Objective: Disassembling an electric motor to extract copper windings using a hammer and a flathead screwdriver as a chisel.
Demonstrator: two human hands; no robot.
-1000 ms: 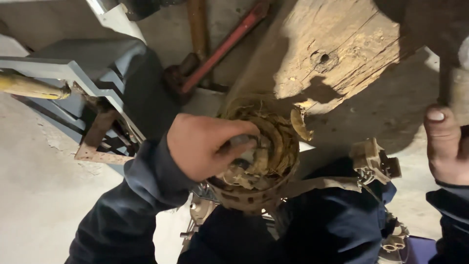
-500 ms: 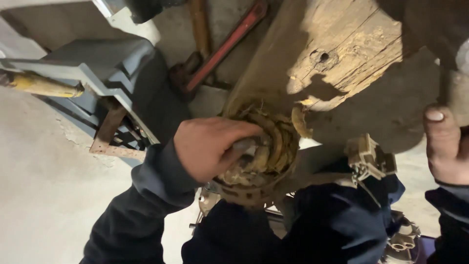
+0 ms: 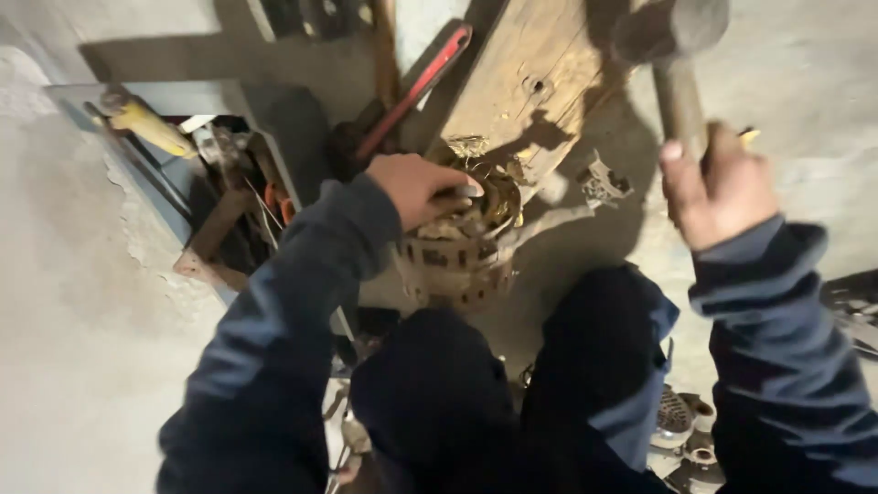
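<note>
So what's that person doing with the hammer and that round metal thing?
A person crouches on a concrete floor. Their left hand grips something small, too hidden to tell what, on top of a round rusty metal motor part with copper windings, which sits against a worn wooden block. Their right hand holds a raised hammer with a wooden handle above it. An open grey toolbox and a red-handled wrench lie nearby.

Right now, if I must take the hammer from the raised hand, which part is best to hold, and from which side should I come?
Probably the bare wooden handle of the hammer, between the dark head and the right hand. The hammer stands nearly upright, head up, and the hand covers the lower end, so come from above or from the side, fingers around the shaft.
</note>
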